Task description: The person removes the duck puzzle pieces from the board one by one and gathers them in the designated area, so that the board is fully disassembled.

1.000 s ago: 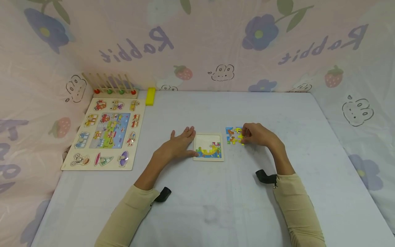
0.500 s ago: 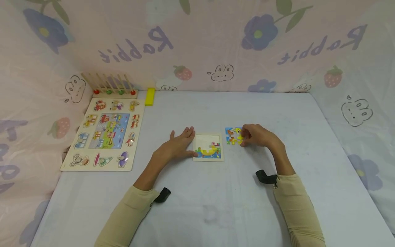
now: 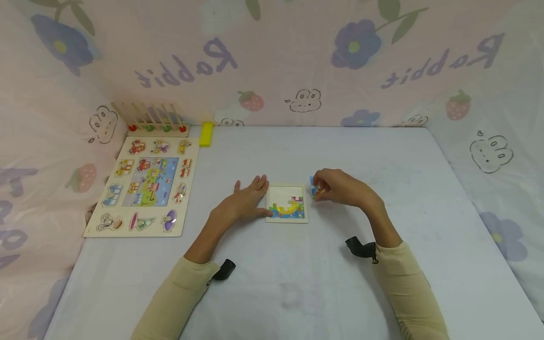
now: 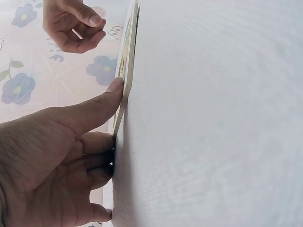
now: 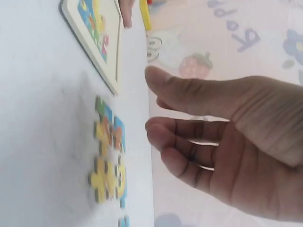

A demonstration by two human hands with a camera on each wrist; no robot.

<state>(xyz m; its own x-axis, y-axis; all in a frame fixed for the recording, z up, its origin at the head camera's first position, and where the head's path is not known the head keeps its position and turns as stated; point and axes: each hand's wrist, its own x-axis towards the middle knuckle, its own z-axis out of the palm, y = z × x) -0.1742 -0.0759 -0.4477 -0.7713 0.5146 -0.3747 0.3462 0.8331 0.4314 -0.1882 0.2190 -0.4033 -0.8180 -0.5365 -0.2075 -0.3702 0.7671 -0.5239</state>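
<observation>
A small square jigsaw tray (image 3: 282, 194) lies on the white table, with colourful pieces fitted along its lower part and right side. My left hand (image 3: 242, 202) lies beside it with fingers spread, its thumb on the tray's left edge; the left wrist view shows the thumb (image 4: 115, 87) touching that rim. Over the loose jigsaw pieces (image 5: 108, 179), right of the tray, hovers my right hand (image 3: 344, 187). Its thumb and bent fingers are apart, with nothing between them in the right wrist view. In the head view this hand hides most of those pieces.
A wooden knob puzzle board (image 3: 191, 189) lies at the left. Behind it stands a peg rack (image 3: 157, 130) with red and green beads, and a yellow block (image 3: 206, 134) is next to that. Printed fabric walls (image 3: 272, 61) border the table.
My right hand has moved left from the right edge of the loose pieces to over them, covering more of them. The left hand stays in place at the tray.
</observation>
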